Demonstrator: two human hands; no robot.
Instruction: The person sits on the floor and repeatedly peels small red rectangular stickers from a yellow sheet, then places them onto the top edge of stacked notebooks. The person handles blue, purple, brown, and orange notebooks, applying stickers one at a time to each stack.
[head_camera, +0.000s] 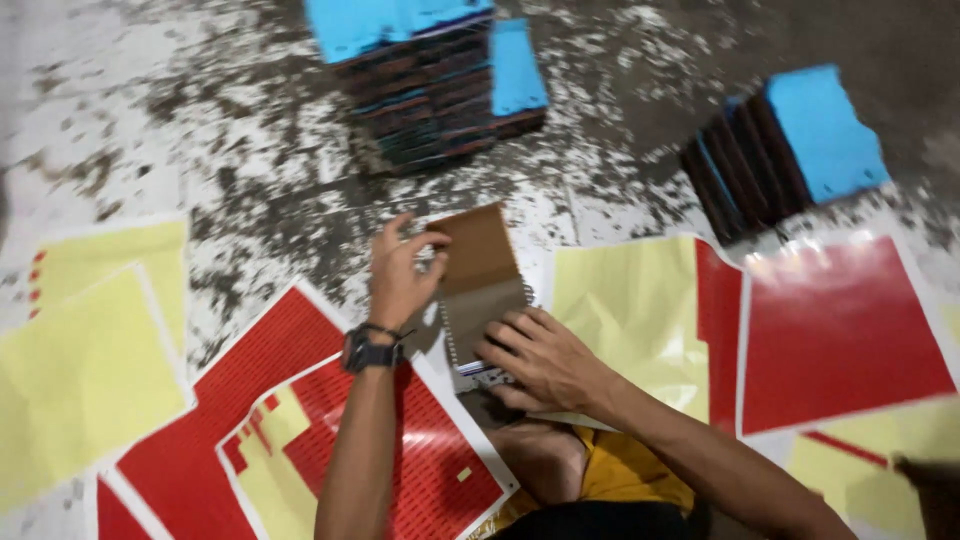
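left hand (400, 275) pinching the raised brown card cover (478, 248) of a small spiral-bound notebook (480, 310) on the speckled floor (200, 120); right hand (540, 355) pressed flat on its lower page, fingers spread, between red sticker sheets (330, 440).

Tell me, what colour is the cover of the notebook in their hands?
Brown cover, seen in the head view.

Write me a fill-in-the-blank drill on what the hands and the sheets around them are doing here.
1. The left hand grips the top edge of a ____ notebook cover.
2. The right hand presses flat on the notebook's ____ end.
3. The stacked notebooks on the floor have covers coloured ____.
4. The left wrist wears a black ____.

Missing words: brown; lower; blue; watch
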